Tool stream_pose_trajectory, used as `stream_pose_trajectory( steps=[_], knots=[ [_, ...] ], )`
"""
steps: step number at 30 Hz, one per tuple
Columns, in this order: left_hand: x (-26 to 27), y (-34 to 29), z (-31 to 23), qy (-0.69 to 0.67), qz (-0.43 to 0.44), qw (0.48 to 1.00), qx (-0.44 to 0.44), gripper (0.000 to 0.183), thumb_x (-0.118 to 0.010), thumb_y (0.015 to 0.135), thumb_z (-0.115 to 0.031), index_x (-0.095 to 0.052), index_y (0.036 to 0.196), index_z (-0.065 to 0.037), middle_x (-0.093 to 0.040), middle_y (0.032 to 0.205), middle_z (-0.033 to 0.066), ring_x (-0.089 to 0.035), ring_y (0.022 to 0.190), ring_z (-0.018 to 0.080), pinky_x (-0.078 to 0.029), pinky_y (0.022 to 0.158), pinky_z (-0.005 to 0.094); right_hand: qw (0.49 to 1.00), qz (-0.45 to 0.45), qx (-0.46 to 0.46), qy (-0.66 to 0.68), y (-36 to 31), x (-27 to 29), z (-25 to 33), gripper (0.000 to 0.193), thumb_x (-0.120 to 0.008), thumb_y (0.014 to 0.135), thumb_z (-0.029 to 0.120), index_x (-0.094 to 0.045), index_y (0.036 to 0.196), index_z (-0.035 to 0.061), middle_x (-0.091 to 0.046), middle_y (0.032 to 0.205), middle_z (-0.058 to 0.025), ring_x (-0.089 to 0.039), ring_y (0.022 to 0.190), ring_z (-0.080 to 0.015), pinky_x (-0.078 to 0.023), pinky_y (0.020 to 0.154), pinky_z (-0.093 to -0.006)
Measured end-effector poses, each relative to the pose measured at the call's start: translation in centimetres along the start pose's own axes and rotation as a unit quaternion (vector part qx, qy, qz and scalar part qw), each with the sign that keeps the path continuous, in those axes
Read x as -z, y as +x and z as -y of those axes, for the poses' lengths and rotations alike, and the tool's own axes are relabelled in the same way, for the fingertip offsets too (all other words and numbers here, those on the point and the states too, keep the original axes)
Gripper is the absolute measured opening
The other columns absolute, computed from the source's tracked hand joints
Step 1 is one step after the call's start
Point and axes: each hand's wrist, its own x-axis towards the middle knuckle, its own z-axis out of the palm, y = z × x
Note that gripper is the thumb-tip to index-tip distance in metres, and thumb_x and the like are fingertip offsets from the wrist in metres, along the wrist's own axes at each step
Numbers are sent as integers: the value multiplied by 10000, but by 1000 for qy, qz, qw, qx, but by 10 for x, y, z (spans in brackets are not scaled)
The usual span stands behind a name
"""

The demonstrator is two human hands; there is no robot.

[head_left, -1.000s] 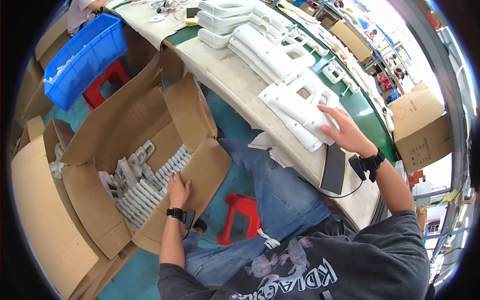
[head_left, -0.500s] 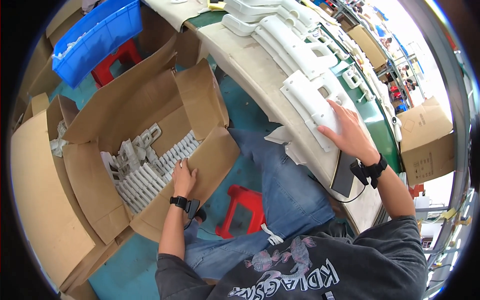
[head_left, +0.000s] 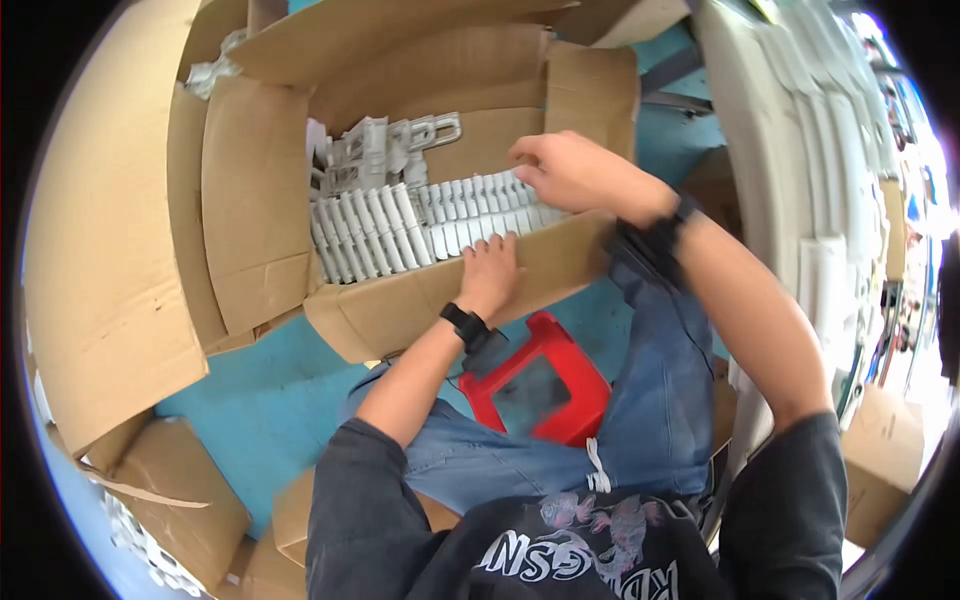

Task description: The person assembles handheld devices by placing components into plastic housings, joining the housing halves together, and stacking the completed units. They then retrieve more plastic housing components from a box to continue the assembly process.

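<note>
In the head view, an open cardboard box (head_left: 255, 190) stands on the far side, holding closely packed rows of white ribbed plastic parts (head_left: 370, 235). Behind the rows, at the left inside the box, lie white plastic frame pieces (head_left: 375, 150), some with looped ends, in a jumble.

The left hand (head_left: 490, 278) lies over the edge of the box's near wall, fingers slightly parted, fingertips by the parts; whether it pinches the cardboard I cannot tell. The right hand (head_left: 575, 172) is over the right end of the rows, fingers partly curled; blur hides whether it has hold of a part.

Nearer, a red plastic stool (head_left: 580, 375) stands on the teal floor (head_left: 255, 380). Along the right, long white plastic housings (head_left: 825, 150) lie on a worktable (head_left: 735, 60).
</note>
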Motion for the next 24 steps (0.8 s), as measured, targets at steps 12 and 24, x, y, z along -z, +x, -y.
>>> stream_pose_trajectory(
  steps=[12,24],
  knots=[
    [21,-13,-21,52,20,998,-2,639,-637,837,-197,-448,1421,-15,-509,1353,159,-474,1258,317,-330,1115,493,923,151,-352,-23,266,-250,-232,655,-627,869,395,-532,1359,-30,-518,1436,-218,-552,1272,-331,-425,1090,-417],
    [28,-21,-8,-39,103,994,-18,723,-659,878,-233,-353,1507,-49,-487,1385,126,-458,1284,298,-316,1129,464,808,-52,-568,149,153,-321,-321,743,-713,837,365,-461,1396,-54,-511,1420,-297,-547,1294,-357,-408,1108,-398]
  ],
)
